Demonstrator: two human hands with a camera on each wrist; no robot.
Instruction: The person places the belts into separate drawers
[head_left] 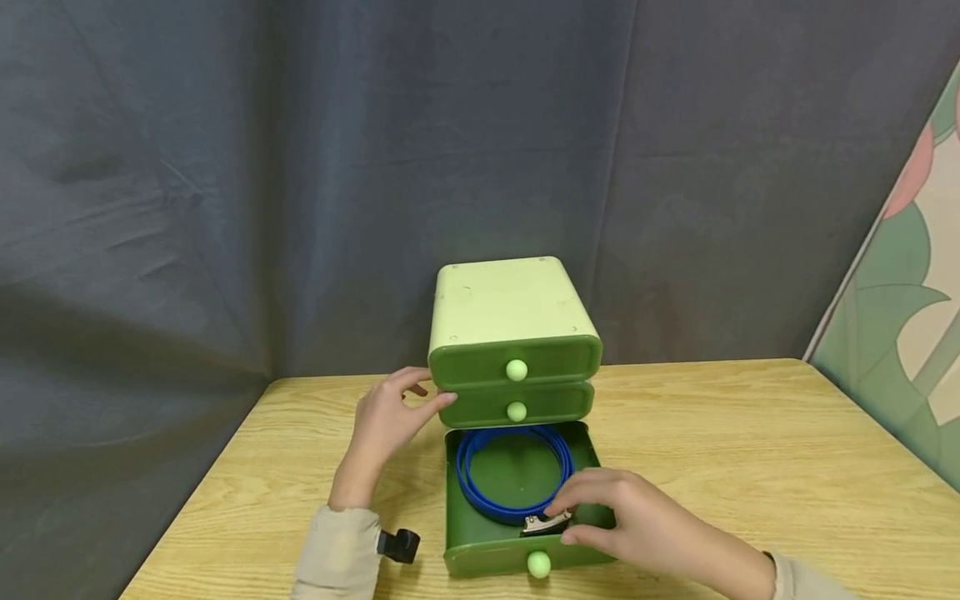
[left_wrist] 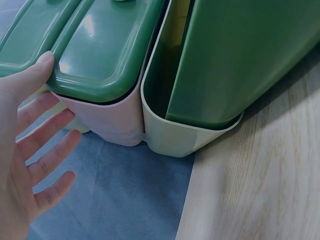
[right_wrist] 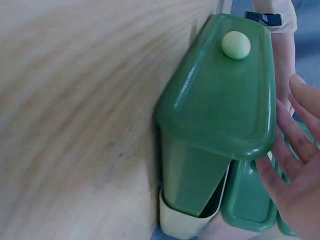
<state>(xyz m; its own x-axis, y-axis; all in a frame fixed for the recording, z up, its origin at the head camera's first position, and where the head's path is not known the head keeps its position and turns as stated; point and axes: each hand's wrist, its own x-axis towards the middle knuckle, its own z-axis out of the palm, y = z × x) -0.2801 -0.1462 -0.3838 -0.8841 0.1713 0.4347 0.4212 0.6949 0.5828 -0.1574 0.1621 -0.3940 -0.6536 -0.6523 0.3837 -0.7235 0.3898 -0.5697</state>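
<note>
In the head view, a coiled blue belt (head_left: pixel 467 483) with a metal buckle (head_left: pixel 546 524) lies in the pulled-out bottom drawer (head_left: pixel 480 557) of a small green drawer cabinet (head_left: pixel 510 300). My right hand (head_left: pixel 626 508) reaches over that drawer's front right part, thumb and fingers apart around the buckle; whether they touch it is unclear. My left hand (head_left: pixel 386 417) is at the cabinet's left side. Its thumb rests on the left edge of the middle drawer (head_left: pixel 480 406), and the other fingers are spread, as the left wrist view shows.
The cabinet stands on a wooden table (head_left: pixel 697 433), its top and middle drawers closed. Behind hangs a dark grey curtain (head_left: pixel 450 125). At the right stands a panel with a floral pattern (head_left: pixel 900 275). A black strap device (head_left: pixel 399 546) is on the left wrist.
</note>
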